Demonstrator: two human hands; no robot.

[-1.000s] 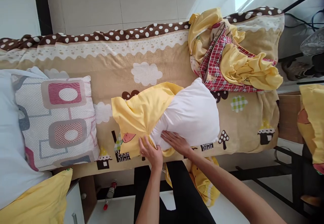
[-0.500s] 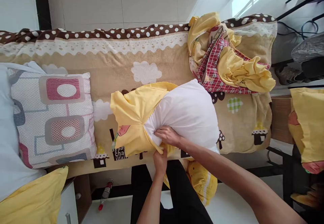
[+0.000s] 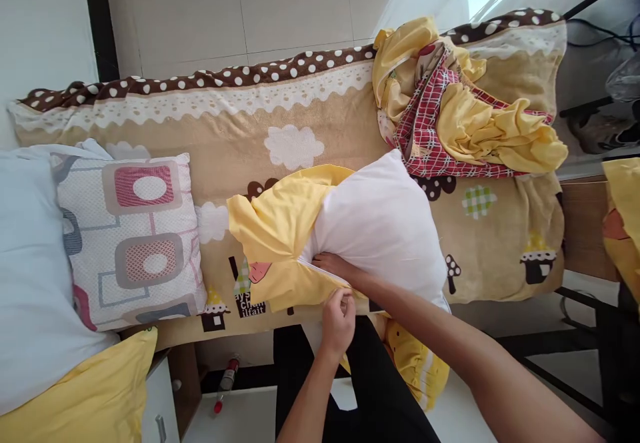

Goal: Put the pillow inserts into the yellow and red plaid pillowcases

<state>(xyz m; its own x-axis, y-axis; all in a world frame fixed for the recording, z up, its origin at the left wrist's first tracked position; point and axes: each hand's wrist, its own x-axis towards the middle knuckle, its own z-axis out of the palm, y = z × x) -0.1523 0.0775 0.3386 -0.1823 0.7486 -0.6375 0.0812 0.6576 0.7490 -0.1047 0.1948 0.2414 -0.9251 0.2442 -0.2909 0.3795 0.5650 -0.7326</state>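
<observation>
Seen over my remote head-camera feed, a person's two bare hands work at the mouth of a yellow cover (image 3: 280, 223) partway over a white pillow (image 3: 380, 223), both lying mid-length on a patterned blanket (image 3: 230, 139), near its lower edge. The left hand (image 3: 339, 316) has its fingers drawn narrow, apparently pinching the cover's lower edge, where a pale strip runs taut toward the fold. The right hand (image 3: 333, 266) lies against the pillow just inside that strip, its arm crossing the white cloth; its fingertips are mostly hidden from me, and I cannot tell whether they grip or merely press. By my reading, the job stands somewhere near its middle: the pillow's left end sits within the yellow cloth, while the larger, right-hand part is bare, its upper corner and outer side exposed, and the cover's left end lies loose and creased, apparently unfilled. What remains, I judge, is bringing that bare part in, settling the corners and closing the mouth. To the left I see a patterned cushion (image 3: 153, 229), well apart from the hands; beyond the pillow's upper corner, a rumpled heap of yellow and red-checked cloth (image 3: 465, 126) rests on the same blanket
</observation>
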